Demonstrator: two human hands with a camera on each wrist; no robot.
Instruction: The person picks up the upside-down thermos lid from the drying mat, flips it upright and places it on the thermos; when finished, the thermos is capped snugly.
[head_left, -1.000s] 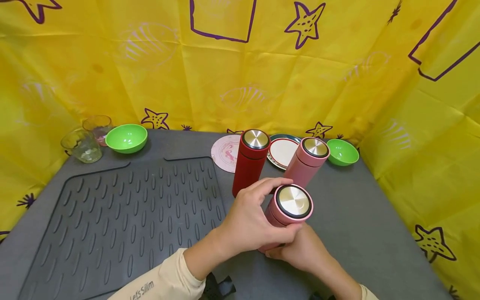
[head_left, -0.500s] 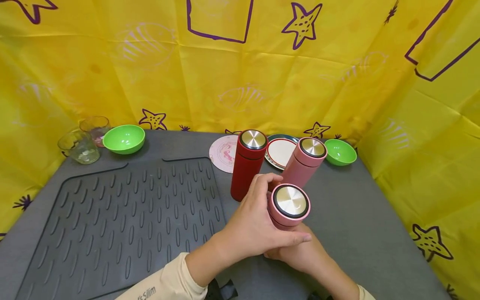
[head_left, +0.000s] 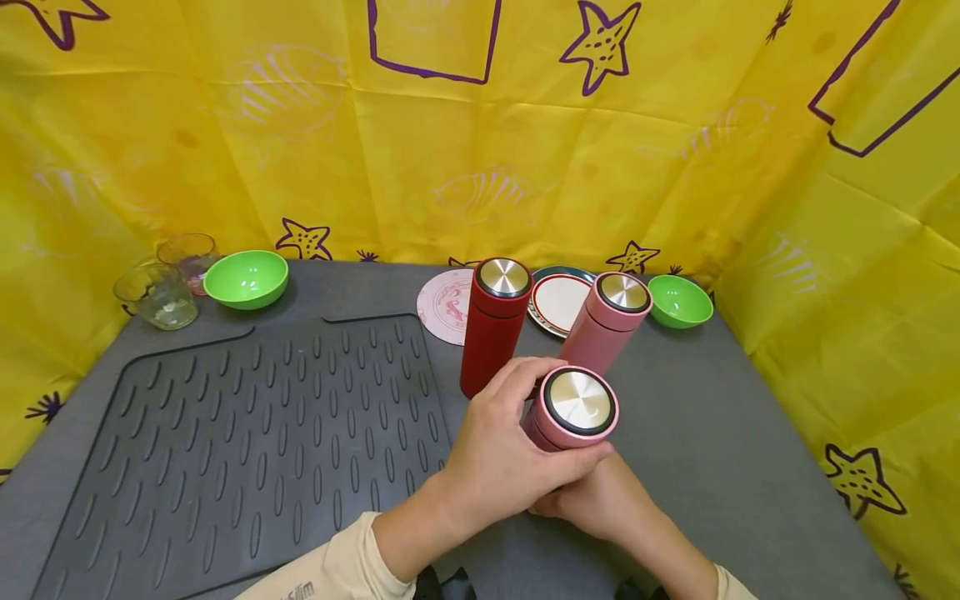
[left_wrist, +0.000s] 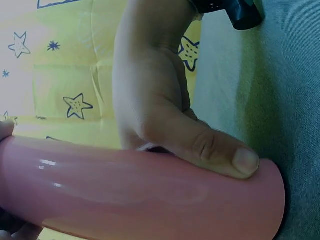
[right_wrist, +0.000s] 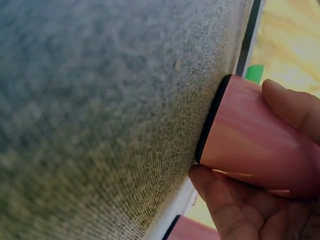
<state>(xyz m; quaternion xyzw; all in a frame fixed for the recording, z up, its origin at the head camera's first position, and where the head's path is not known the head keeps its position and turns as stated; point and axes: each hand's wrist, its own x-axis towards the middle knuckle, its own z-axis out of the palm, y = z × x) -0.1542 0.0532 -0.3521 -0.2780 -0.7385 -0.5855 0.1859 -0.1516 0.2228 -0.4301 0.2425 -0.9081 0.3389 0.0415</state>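
A pink thermos bottle [head_left: 551, 433] with a silver-topped lid [head_left: 580, 402] stands upright on the grey table. My left hand [head_left: 498, 442] grips it round the lid, thumb on the near side and fingers on the far side. Lower down, my right hand [head_left: 600, 500] holds the body; in the left wrist view the right thumb [left_wrist: 220, 150] lies along the pink bottle [left_wrist: 150, 190] near its base. The right wrist view has the black-edged base of the bottle [right_wrist: 260, 135] at the cloth. Behind stand a red thermos [head_left: 491, 333] and a second pink thermos [head_left: 603, 329].
A dark ribbed drying mat [head_left: 255, 450] covers the left side. At the back left are a green bowl [head_left: 246, 279] and two glasses [head_left: 161, 300]. A pink round mat [head_left: 442, 308], plates [head_left: 558, 302] and another green bowl [head_left: 679, 302] lie along the yellow curtain.
My left fingers and thumb loosened from the lid half a second ago and now close round it again. The right hand keeps its hold low on the pink thermos.
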